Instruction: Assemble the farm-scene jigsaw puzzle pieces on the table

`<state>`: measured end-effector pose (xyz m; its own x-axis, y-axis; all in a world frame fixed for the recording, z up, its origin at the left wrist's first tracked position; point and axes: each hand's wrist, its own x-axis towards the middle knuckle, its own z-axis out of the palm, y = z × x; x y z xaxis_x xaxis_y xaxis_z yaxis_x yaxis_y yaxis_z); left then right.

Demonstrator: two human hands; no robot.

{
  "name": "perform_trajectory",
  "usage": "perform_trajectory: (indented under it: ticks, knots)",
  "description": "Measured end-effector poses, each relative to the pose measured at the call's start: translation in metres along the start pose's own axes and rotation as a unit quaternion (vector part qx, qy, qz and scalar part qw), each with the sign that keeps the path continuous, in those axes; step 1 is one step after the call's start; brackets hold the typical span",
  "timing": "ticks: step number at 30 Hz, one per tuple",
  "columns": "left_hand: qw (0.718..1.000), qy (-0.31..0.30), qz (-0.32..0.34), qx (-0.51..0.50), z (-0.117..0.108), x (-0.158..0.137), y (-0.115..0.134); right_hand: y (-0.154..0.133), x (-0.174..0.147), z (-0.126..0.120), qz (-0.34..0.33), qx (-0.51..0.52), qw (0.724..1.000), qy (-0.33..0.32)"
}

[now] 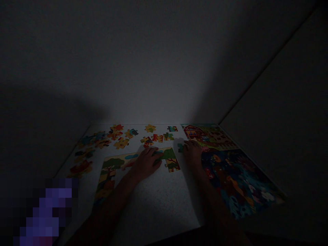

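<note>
see a partly built puzzle (112, 162) lying flat on the white table (164, 205), picture side up, with its top strip stretched left to right as the long axis, a column coming toward the near side from its left end, and a short stub at its right end; make out trees with crowns pointing away. rest the left hand (150, 160) palm down over the top strip, fingers loosely parted and aimed away and rightward; grip nothing visible. hold the right hand (192, 152) just right of the partly built puzzle, back upward, with bent fingers at a green puzzle piece (180, 147); cannot tell how far closed or whether pinching it. beyond and left of the partly built puzzle, find scattered loose pieces (121, 143), several overlapping. to its right, find a farm picture (205, 136) and, nearer, a dark blue picture (241, 181); past it, a pale wall (143, 68).
</note>
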<state>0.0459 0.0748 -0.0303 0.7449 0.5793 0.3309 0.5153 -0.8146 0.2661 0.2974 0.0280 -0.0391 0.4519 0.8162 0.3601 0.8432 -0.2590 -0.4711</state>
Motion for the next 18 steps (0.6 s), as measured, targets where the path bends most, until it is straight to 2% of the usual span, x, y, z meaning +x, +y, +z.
perform_trajectory:
  ticks: [5, 8, 12, 18]
  knots:
    - [1.000, -0.003, -0.007, -0.005, -0.003, 0.001, 0.001, -0.020, 0.031, 0.015, -0.077, 0.010, 0.992, -0.104]
    - [1.000, -0.011, -0.009, -0.005, -0.005, 0.001, 0.002, -0.028, 0.048, 0.026, -0.072, -0.027, 0.986, -0.145]
    - [1.000, -0.023, -0.014, -0.003, -0.005, 0.001, 0.001, -0.027, 0.059, 0.031, -0.062, -0.062, 0.981, -0.171]
    - [1.000, -0.018, -0.020, -0.008, -0.003, 0.003, 0.001, -0.016, 0.063, 0.034, -0.053, 0.007, 0.984, -0.171]
